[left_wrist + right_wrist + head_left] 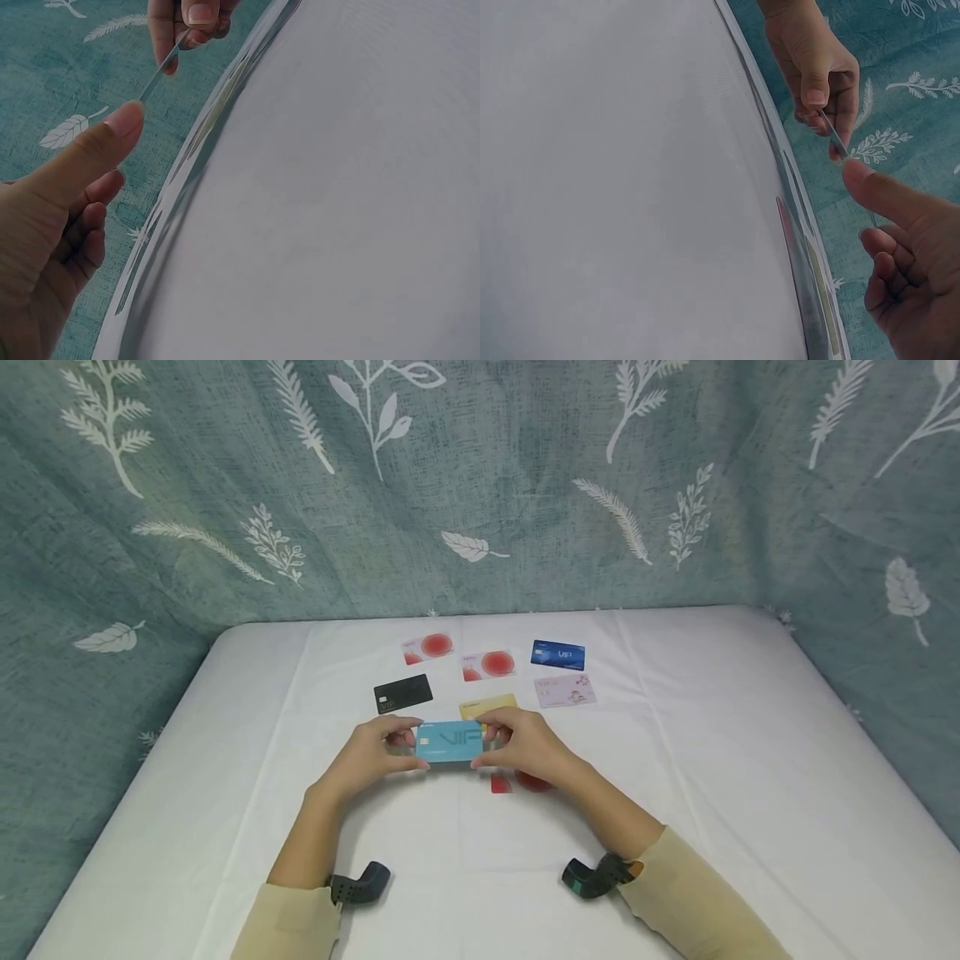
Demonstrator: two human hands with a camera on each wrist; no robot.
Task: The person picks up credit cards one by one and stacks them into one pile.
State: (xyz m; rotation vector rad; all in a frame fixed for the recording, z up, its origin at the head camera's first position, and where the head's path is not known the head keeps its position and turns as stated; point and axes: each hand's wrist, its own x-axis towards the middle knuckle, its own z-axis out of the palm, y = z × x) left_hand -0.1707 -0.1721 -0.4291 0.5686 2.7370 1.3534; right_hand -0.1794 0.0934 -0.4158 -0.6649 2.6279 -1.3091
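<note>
Evidently for a level hold, the left hand (375,750) pinches the left end of the light-blue card (448,742), thumb and fingers curled at its edges; the right hand (531,745) pinches the other end likewise, leaving most print uncovered, the card raised above the table (435,877). Beyond, the yellow card (487,703) is partly hidden; the right hand covers part of a red-and-white card (517,783).

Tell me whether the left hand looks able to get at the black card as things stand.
Probably yes: the black card lies just beyond the left hand, uncovered. That hand pinches one end of the light-blue card, though, so it would likely have to leave that to the right hand first.
</note>
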